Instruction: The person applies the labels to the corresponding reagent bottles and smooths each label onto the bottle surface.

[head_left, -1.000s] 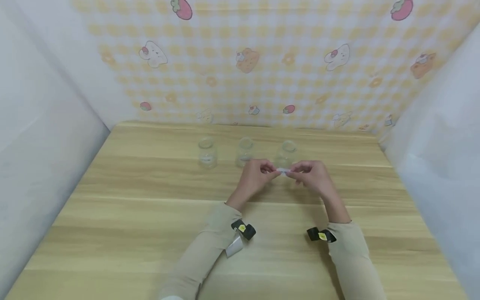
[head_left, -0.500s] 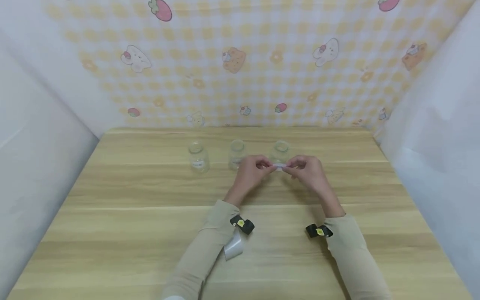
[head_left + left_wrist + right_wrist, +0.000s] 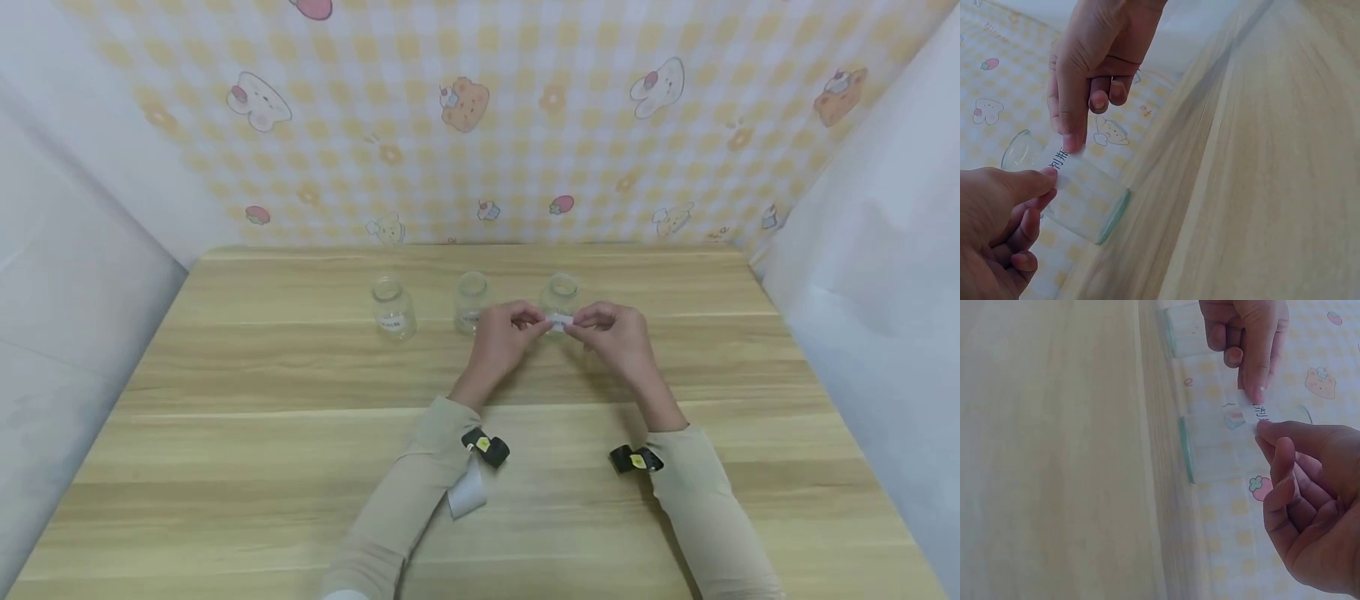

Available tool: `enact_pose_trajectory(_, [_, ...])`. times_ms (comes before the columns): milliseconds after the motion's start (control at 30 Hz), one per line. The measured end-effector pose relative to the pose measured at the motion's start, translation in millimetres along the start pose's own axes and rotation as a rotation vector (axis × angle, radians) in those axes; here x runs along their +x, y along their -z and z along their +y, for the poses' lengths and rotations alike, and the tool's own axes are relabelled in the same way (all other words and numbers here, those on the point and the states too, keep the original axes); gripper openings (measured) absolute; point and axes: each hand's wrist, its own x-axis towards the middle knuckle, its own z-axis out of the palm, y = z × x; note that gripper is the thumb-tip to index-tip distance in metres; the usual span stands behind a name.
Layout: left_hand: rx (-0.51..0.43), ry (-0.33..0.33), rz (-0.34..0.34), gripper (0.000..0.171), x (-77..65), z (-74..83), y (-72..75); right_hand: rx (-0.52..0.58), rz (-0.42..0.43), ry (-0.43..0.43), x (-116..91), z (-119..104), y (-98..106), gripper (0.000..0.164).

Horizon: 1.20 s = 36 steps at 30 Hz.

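A small white label with dark printed characters is stretched between the two hands. My left hand pinches its left end between thumb and forefinger, and my right hand pinches the right end the same way. Right behind the label stands the rightmost clear glass jar, lidless and upright; the label overlaps its front. In the left wrist view, the printed strip lies across the jar's side between the fingertips. The right wrist view shows the same strip close against the glass.
Two more lidless glass jars, a middle one and a left one, stand in the same row, each with a white label. A silvery grey sheet lies by the left forearm on the wooden table. A checked cloth hangs behind.
Both hands have moved a little forward, bringing the label nearer the right jar's front. Its printed face now shows more upright. The head view has shifted slightly.
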Motion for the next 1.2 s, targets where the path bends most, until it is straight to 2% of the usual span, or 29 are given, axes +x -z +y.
enact_pose_trajectory(167, [-0.006,-0.010,0.018,0.012,0.9,-0.5,-0.6,0.042,-0.005,-0.027,-0.2,-2.7,-0.2,0.027])
enact_pose_trajectory(367, [-0.016,0.011,0.013,0.012,-0.1,-0.9,-1.0,0.055,-0.018,-0.015,-0.3,-2.3,1.1,0.037])
enact_pose_trajectory(667, [-0.014,0.025,0.027,0.012,-0.6,-3.2,-1.2,0.063,-0.017,0.014,1.6,2.7,1.9,0.071])
enact_pose_trajectory(1033, [0.044,-0.010,0.029,0.014,1.3,-3.7,-3.5,0.057,-0.026,-0.006,4.1,3.5,2.2,0.074])
enact_pose_trajectory(1200, [0.060,-0.025,0.031,0.015,1.4,-2.6,-2.8,0.039,-0.032,0.027,5.5,3.4,2.1,0.071])
